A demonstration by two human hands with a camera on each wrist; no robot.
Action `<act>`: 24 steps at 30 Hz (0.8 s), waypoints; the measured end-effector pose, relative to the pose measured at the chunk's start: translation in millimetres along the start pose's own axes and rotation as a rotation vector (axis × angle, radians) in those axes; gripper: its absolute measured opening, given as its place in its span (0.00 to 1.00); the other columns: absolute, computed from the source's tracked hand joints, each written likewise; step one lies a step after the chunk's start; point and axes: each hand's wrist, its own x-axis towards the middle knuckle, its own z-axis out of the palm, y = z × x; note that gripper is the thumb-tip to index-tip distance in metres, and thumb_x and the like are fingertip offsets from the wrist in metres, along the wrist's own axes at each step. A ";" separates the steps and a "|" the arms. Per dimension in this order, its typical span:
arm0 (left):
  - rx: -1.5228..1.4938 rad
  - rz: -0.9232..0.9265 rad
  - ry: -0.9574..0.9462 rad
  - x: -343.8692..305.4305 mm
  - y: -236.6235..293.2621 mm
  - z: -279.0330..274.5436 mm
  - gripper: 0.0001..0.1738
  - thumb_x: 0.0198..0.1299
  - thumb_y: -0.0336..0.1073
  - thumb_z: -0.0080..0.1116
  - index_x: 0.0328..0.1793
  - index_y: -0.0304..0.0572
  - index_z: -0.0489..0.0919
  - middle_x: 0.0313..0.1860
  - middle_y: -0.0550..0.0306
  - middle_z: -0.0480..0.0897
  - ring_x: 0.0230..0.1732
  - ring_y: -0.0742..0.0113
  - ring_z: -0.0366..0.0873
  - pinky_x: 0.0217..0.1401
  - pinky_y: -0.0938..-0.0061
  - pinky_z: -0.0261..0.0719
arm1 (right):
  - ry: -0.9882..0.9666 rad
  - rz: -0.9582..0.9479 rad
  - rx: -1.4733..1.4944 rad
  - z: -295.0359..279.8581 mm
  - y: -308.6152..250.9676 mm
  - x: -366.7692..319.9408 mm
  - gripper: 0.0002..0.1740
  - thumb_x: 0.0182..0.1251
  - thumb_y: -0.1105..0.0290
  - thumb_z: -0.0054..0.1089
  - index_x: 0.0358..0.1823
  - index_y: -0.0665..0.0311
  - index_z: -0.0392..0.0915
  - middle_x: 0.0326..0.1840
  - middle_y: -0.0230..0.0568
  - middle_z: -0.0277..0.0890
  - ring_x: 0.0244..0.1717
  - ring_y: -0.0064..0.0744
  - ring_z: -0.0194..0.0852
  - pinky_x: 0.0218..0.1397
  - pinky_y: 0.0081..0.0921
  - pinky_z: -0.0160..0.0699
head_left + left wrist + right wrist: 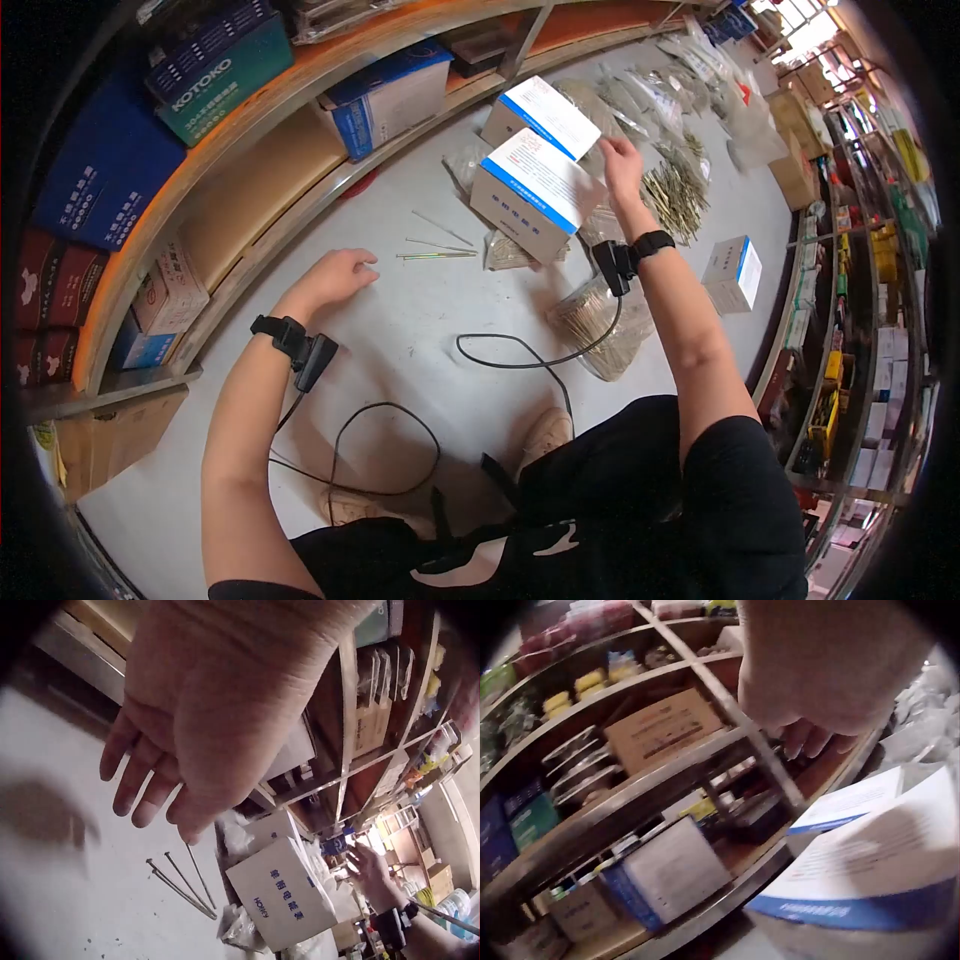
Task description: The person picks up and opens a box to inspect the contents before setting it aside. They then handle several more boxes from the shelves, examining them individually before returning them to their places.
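Note:
Two white boxes with blue stripes stand side by side on the floor, the nearer box (530,190) and the farther box (545,112). My right hand (622,170) is at their right edge with bent fingers; whether it touches them is unclear. In the right wrist view the hand (817,682) is above the near box (862,877). My left hand (335,277) hovers over the floor, fingers loosely bent, holding nothing. Several long thin screws (437,254) lie between it and the boxes, also seen in the left wrist view as screws (180,889) below the hand (202,712).
Plastic bags of screws (595,320) and loose screws (675,195) lie right of the boxes. Another white box (733,273) stands farther right. Shelves (300,170) run along the left, more shelving (860,330) along the right. A black cable (510,365) loops over the floor.

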 end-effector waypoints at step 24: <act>-0.962 -0.121 -0.206 105.1 148.0 97.9 0.54 0.50 0.63 0.47 0.68 0.41 0.30 0.68 0.43 0.47 0.66 0.50 0.49 0.59 0.56 0.60 | -0.584 0.762 0.355 -34.0 51.3 -42.5 0.36 0.53 0.42 0.49 0.53 0.65 0.63 0.56 0.46 0.60 0.57 0.41 0.54 0.57 0.46 0.52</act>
